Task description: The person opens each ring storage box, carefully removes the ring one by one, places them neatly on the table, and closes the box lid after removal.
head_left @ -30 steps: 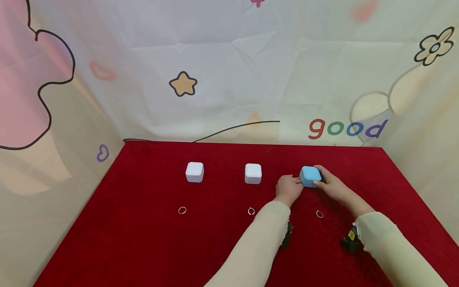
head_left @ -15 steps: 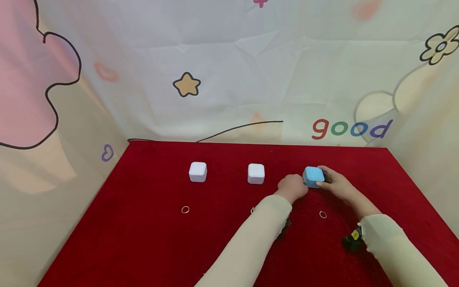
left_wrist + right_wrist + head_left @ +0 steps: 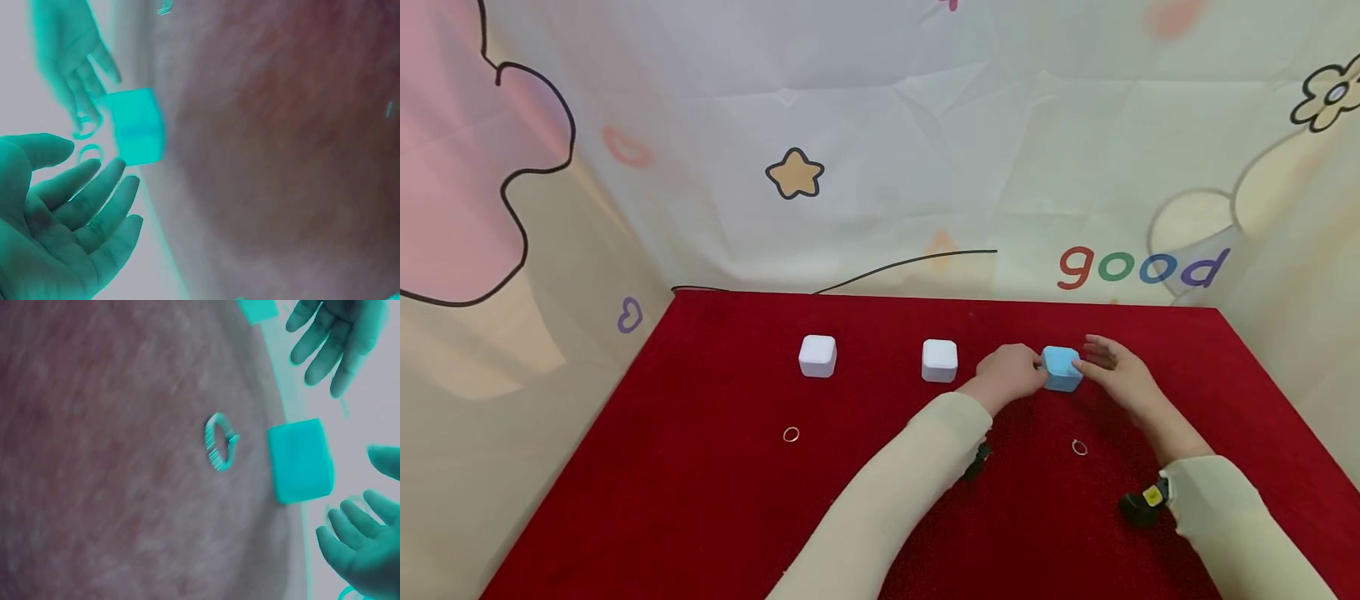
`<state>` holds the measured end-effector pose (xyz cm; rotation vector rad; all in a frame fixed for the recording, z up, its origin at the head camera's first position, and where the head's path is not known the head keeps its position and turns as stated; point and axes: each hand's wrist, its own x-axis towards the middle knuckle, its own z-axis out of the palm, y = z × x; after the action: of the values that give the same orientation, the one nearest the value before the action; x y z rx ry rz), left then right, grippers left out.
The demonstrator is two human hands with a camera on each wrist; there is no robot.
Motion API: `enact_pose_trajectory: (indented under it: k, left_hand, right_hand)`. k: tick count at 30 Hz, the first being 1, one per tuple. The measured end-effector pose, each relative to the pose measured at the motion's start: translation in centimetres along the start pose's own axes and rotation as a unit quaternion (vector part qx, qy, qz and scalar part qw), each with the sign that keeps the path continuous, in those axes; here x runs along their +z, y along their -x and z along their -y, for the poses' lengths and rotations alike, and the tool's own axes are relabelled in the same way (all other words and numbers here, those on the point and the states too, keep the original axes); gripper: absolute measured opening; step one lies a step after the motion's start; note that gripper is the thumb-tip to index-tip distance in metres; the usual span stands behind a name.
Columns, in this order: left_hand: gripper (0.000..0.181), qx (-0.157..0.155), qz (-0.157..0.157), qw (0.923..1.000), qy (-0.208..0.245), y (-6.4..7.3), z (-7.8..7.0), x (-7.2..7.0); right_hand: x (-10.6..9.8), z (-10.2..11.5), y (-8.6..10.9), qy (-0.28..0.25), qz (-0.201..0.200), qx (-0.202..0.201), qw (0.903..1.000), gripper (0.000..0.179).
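A small light-blue box (image 3: 1062,369) with rounded corners sits on the red cloth at the right; it appears shut. Just left of it is my left hand (image 3: 1012,370), fingertips close to its side. In the left wrist view my left hand (image 3: 75,219) has its fingers loosely extended, holding nothing. On the box's other side my right hand (image 3: 1122,379) has spread fingers; the thumb overlaps the box's corner in the head view. The right wrist view shows my right hand (image 3: 365,540) apart from the box. A ring with a small raised setting (image 3: 220,442) lies in front of the box.
Two white boxes (image 3: 817,357) (image 3: 939,361) stand left of the blue box in the same row. A thin ring (image 3: 791,434) lies before the leftmost one. The red cloth (image 3: 700,500) ends at a printed curtain (image 3: 880,167) behind. Wrist view colours are distorted.
My right hand has let go of the blue box, its fingers lifting and spreading to the right. My left forearm has swung left and now covers the middle ring. The box stays put.
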<state>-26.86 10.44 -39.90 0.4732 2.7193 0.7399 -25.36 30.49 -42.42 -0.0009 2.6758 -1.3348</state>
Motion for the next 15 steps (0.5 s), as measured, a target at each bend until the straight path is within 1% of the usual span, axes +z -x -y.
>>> enact_pose_trajectory:
  k: [2,3,6,7,9,11,12,15]
  left_hand:
    - [0.027,0.025,-0.005,0.9995,0.016,0.4,0.2,-1.2]
    - [0.032,0.038,-0.007,0.9989,0.026,0.6,0.3,-1.9]
    - [0.043,0.071,-0.019,0.9958,0.055,1.7,0.7,-4.1]
    - [0.042,0.083,-0.025,0.9942,0.063,2.2,0.9,-4.9]
    - [0.034,0.096,-0.037,0.9921,0.071,3.3,1.3,-6.5]
    - [0.025,0.106,-0.046,0.9907,0.071,4.4,1.8,-7.9]
    - [0.024,0.108,-0.051,0.9905,0.069,4.9,2.2,-8.6]
    - [0.028,0.113,-0.065,0.9896,0.061,6.6,3.6,-10.5]
  right_hand:
    - [-0.1,0.8,0.7,-0.005,-0.055,0.005,0.9985,0.066]
    - [-0.1,1.2,1.1,-0.016,-0.082,0.004,0.9965,0.06]
    - [-0.1,2.3,2.0,-0.06,-0.151,-0.013,0.9866,0.035]
    - [-0.2,2.7,2.2,-0.076,-0.17,-0.022,0.9822,0.026]
    - [-0.1,3.6,2.7,-0.106,-0.205,-0.041,0.9722,0.011]
    - [-0.1,4.4,3.0,-0.125,-0.232,-0.059,0.9629,0.006]
    - [-0.1,4.9,3.1,-0.131,-0.243,-0.066,0.9588,0.006]
    - [0.0,6.2,3.6,-0.138,-0.278,-0.085,0.9469,0.008]
